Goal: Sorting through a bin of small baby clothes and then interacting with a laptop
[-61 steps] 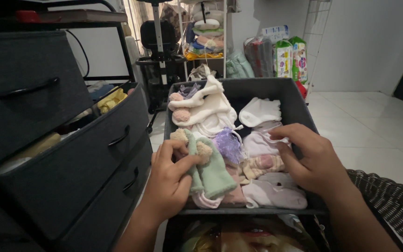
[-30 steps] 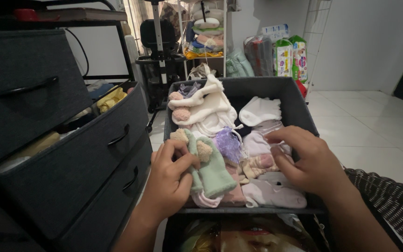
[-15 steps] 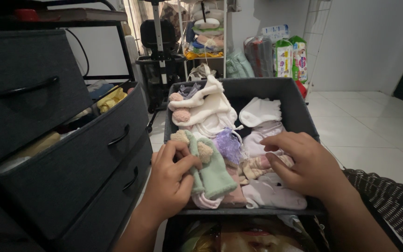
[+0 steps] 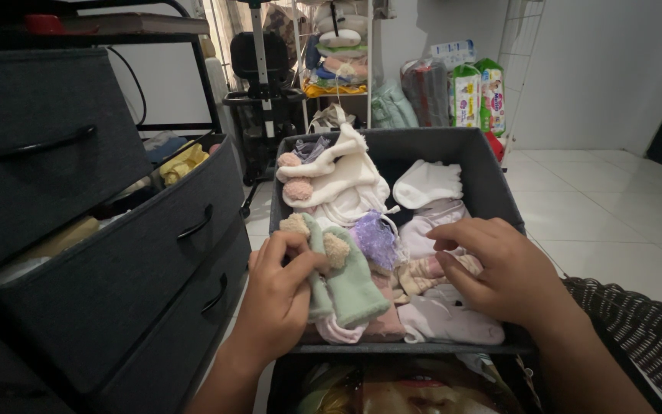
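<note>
A pale green baby hat with fuzzy beige ears is pinched by the left hand at the near left of a dark fabric drawer. A striped pink garment is pressed under the right hand, fingers curled. A white hat lies behind.

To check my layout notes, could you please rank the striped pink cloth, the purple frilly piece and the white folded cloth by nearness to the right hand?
From the right hand:
1. Striped pink cloth, under its fingertips.
2. Purple frilly piece, left, mid-bin.
3. White folded cloth, toward the far wall.
</note>
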